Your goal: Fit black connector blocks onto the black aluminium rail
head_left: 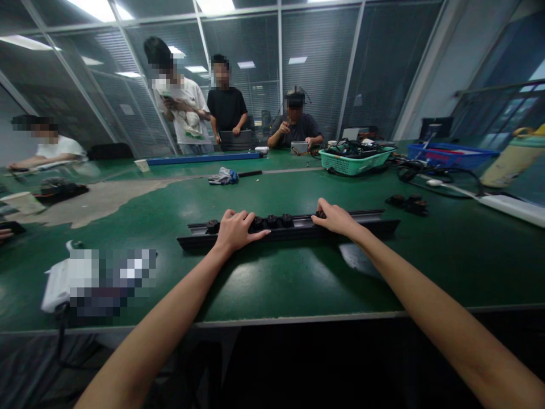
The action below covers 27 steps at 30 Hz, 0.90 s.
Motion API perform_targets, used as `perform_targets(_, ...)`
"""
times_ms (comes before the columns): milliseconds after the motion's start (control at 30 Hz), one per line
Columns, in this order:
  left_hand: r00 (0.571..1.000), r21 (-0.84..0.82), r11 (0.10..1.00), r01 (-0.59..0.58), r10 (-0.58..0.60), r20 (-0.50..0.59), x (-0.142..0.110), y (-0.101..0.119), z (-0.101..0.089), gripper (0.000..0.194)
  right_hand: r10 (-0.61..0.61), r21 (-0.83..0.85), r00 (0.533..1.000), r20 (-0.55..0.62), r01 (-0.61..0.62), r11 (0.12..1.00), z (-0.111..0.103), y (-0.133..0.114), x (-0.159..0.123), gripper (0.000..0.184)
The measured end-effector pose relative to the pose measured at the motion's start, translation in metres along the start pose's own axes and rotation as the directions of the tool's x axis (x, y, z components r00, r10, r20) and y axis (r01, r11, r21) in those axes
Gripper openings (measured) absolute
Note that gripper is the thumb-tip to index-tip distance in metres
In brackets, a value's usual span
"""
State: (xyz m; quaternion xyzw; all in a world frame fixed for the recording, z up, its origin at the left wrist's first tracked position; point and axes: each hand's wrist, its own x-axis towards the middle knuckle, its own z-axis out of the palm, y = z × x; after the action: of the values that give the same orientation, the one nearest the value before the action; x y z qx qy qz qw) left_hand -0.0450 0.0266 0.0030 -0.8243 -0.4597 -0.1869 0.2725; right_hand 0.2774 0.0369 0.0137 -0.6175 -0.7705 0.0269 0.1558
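Note:
A long black channel-shaped rail [293, 232] lies across the green table in front of me. Several small black block-like pieces [272, 220] sit in its trough, left of the middle. My left hand [235, 230] grips the rail near its left part, fingers over the pieces and thumb stretched along the near side. Toward the rail's right part, my right hand [334, 218] pinches another small black piece [321, 215] at the trough; the fingers hide most of it. More loose black pieces [407, 203] lie on the table beyond the rail's right end.
Around the green table [272, 284] are a green basket of cables [355, 162], a blue basket [451, 156], a white power strip [517, 209], grey gloves [223, 176], a long blue bar [204, 158] and a white adapter [57, 284]. Several people are across and at the left.

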Motion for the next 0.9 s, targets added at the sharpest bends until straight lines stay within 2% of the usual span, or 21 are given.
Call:
perform_targets(667, 1.000, -0.003, 1.000, 0.003, -0.003, -0.003, 0.000, 0.000, 0.001, 0.061, 0.002, 0.038, 1.000, -0.008, -0.002, 0.999, -0.001, 0.019, 0.001, 0.026)
perform_targets(900, 1.000, -0.017, 1.000, 0.004, -0.004, -0.006, 0.000, 0.000, 0.002, 0.061, 0.003, 0.047, 1.000, -0.013, -0.002, 0.999, -0.001, 0.018, 0.000, 0.025)
